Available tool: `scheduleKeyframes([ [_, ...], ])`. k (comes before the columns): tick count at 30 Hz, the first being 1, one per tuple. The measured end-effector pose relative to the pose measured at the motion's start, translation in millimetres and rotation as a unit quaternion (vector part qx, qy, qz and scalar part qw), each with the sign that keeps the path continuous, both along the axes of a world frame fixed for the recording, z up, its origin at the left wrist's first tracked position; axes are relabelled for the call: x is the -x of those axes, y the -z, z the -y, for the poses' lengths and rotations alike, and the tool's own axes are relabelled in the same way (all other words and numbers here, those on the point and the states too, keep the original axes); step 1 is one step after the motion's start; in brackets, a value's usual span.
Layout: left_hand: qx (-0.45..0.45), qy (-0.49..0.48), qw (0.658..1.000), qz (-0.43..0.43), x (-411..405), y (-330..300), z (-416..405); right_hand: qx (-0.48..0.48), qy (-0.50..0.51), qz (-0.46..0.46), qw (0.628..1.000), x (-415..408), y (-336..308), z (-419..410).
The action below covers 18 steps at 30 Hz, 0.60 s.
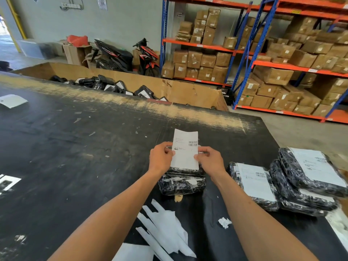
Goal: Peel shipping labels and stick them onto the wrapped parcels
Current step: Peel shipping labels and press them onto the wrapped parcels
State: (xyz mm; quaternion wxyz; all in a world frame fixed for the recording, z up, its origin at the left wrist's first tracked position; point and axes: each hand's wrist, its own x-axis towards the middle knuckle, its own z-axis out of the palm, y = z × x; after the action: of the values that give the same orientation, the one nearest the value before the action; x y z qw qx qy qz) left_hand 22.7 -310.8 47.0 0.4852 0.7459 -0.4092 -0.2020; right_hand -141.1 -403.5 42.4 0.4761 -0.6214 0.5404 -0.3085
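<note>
The label (185,149) is thin, limp paper (likely sticky-backed): both hands' fingers (170,152) pinch its side edges above the parcel (181,182).

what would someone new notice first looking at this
Dead centre, the left hand and right hand pinch a white shipping label by its side edges, above a black wrapped parcel on the dark table. To the right lies a pile of already labelled parcels; behind, orange and blue shelves are packed with brown boxes.
</note>
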Motion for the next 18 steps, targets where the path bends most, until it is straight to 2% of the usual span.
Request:
scheduleKeyframes([
  [4,-0.005,0.004,0.999,0.047,4.1,1.3,1.6,0.039,0.001,-0.054,0.998,-2.0,0.1,-5.8],
  [7,-0.003,0.005,0.991,0.132,10.0,7.1,2.7,0.086,-0.007,-0.122,0.989,-8.1,-3.2,-11.4],
  [9,-0.024,0.01,0.976,0.217,14.0,10.4,4.9,0.119,-0.013,-0.164,0.979,-14.1,-5.0,-12.9],
  [12,-0.064,-0.017,0.952,0.297,18.6,13.5,1.7,0.152,-0.014,-0.182,0.971,-16.9,-0.4,-21.4],
  [14,-0.085,0.022,0.922,0.377,20.5,22.9,1.2,0.147,-0.023,-0.201,0.968,-12.2,8.4,-25.8],
  [16,-0.097,0.084,0.915,0.383,18.7,39.9,0.4,0.223,-0.036,-0.242,0.944,-3.9,20.0,-29.3],
  [18,-0.101,0.128,0.928,0.334,14.0,46.6,-2.5,0.311,-0.097,-0.269,0.907,0.4,24.9,-31.5],
])
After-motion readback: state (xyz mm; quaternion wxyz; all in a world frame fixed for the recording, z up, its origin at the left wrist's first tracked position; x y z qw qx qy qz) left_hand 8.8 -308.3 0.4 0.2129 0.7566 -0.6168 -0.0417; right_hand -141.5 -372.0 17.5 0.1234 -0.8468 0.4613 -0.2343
